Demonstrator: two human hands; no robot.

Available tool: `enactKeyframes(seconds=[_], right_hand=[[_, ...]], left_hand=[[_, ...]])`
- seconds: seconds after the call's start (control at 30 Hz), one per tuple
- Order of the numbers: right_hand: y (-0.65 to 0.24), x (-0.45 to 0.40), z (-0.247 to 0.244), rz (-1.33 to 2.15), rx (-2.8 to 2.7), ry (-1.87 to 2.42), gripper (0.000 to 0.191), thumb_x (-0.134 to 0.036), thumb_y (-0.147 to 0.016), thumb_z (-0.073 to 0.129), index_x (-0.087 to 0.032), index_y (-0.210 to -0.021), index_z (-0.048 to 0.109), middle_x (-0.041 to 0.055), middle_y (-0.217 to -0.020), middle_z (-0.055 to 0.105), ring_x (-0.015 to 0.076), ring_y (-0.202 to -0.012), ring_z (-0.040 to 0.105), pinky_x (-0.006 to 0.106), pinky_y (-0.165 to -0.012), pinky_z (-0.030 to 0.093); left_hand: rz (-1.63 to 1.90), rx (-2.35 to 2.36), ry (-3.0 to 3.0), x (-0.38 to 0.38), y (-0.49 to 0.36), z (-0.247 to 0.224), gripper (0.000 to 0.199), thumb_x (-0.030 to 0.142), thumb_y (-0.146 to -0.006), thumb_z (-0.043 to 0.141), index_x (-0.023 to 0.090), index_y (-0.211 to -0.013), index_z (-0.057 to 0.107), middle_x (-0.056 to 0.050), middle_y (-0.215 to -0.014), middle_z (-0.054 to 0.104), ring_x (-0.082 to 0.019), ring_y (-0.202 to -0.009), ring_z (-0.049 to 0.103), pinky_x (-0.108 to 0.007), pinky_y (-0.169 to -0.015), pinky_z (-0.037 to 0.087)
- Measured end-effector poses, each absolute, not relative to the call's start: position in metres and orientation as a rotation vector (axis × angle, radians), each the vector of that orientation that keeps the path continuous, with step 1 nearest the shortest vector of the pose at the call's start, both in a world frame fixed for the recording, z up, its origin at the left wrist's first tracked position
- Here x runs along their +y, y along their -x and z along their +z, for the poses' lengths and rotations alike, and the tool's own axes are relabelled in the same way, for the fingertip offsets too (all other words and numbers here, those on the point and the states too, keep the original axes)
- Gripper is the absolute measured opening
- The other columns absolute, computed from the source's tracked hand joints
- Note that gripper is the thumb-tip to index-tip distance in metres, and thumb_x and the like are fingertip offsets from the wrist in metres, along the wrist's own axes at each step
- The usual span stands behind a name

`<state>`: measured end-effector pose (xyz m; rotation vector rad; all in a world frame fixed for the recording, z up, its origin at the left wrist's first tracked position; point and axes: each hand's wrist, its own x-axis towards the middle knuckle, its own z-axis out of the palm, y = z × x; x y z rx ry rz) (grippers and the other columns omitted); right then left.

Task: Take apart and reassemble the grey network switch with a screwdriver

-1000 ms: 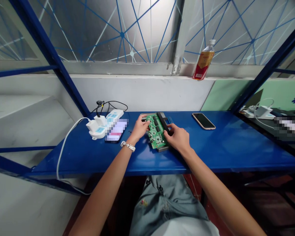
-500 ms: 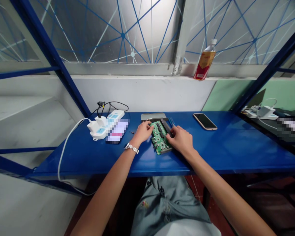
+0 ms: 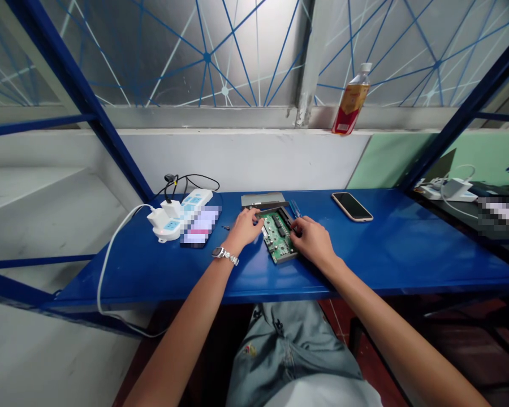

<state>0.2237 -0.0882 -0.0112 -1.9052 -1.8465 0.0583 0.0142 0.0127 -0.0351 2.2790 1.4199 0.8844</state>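
Observation:
A green circuit board with black connectors lies in a dark tray-like case on the blue tabletop, in front of me. My left hand, with a metal-band watch on the wrist, has curled fingers at the upper left edge of the board and case. At the right edge, my right hand grips board and case with bent fingers; its fingertips are partly hidden. Just behind the case lies a flat grey metal cover. A blue-handled screwdriver rests beside the right hand's fingers.
On the left are a white power strip with chargers and a lit phone. Tiny dark parts, perhaps screws, lie near my left wrist. A second phone lies to the right. A drink bottle stands on the ledge.
The board now sits lower and flatter inside the dark case, whose rim shows around it. Both hands stay at its sides, and the view has shifted slightly.

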Motion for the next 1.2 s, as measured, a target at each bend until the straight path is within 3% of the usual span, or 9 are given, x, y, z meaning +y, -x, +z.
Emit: enactKeyframes(seconds=[0.2, 0.43, 0.6, 0.9, 1.1, 1.2], right_hand=[[-0.243, -0.082, -0.011, 0.107, -1.897, 1.818, 0.021, -0.025, -0.089, 0.058, -0.020, -0.106, 0.068, 0.0051, -0.098, 0.067, 0.0181, -0.080, 0.064, 0.027, -0.071, 0.040], [-0.264, -0.086, 0.002, 0.230, -2.073, 1.980, 0.042, -0.033, -0.084, 0.065, -0.021, -0.123, 0.067, 0.0032, -0.082, 0.072, 0.0204, -0.074, 0.064, 0.027, -0.062, 0.034], [-0.267, -0.092, 0.009, 0.188, -2.204, 2.057, 0.047, -0.036, -0.083, 0.064, -0.022, -0.128, 0.068, 0.0082, -0.091, 0.077, 0.0252, -0.083, 0.070, 0.028, -0.062, 0.035], [-0.240, -0.102, 0.012, 0.137, -2.210, 2.076, 0.038, -0.032, -0.086, 0.058, -0.019, -0.120, 0.071, 0.0124, -0.092, 0.077, 0.0290, -0.085, 0.073, 0.030, -0.063, 0.040], [-0.215, -0.104, 0.010, 0.176, -2.139, 2.099, 0.030, -0.035, -0.088, 0.058, -0.017, -0.109, 0.070, 0.0163, -0.095, 0.076, 0.0301, -0.086, 0.073, 0.031, -0.065, 0.043], [-0.209, -0.095, 0.013, 0.190, -2.104, 2.114, 0.039, -0.045, -0.090, 0.057, -0.017, -0.115, 0.068, 0.0184, -0.100, 0.076, 0.0334, -0.091, 0.073, 0.034, -0.069, 0.047]], left_hand=[[0.861, 1.406, -2.246, 0.009, -0.014, -0.030, 0.031, 0.029, -0.093, 0.061, 0.017, -0.119, 0.069, -0.008, -0.095, 0.063, -0.023, -0.089, 0.063, -0.035, -0.086, 0.051], [0.839, 1.392, -2.268, 0.008, -0.012, -0.027, 0.031, 0.019, -0.093, 0.056, 0.016, -0.122, 0.070, -0.009, -0.098, 0.062, -0.022, -0.089, 0.063, -0.036, -0.089, 0.051], [0.859, 1.389, -2.277, 0.010, -0.010, -0.028, 0.030, 0.020, -0.093, 0.057, 0.018, -0.120, 0.071, -0.009, -0.099, 0.062, -0.021, -0.088, 0.064, -0.035, -0.088, 0.052], [0.854, 1.449, -2.286, 0.010, -0.006, -0.025, 0.032, 0.022, -0.094, 0.057, 0.018, -0.122, 0.072, -0.010, -0.103, 0.062, -0.022, -0.089, 0.064, -0.035, -0.088, 0.052], [1.041, 1.486, -2.244, 0.015, 0.005, -0.019, 0.020, 0.022, -0.094, 0.057, 0.018, -0.103, 0.075, -0.009, -0.100, 0.064, -0.021, -0.088, 0.064, -0.033, -0.087, 0.051], [1.191, 1.561, -2.197, 0.015, 0.012, -0.009, 0.020, 0.024, -0.095, 0.055, 0.018, -0.096, 0.074, -0.009, -0.096, 0.067, -0.020, -0.083, 0.063, -0.032, -0.083, 0.050]])
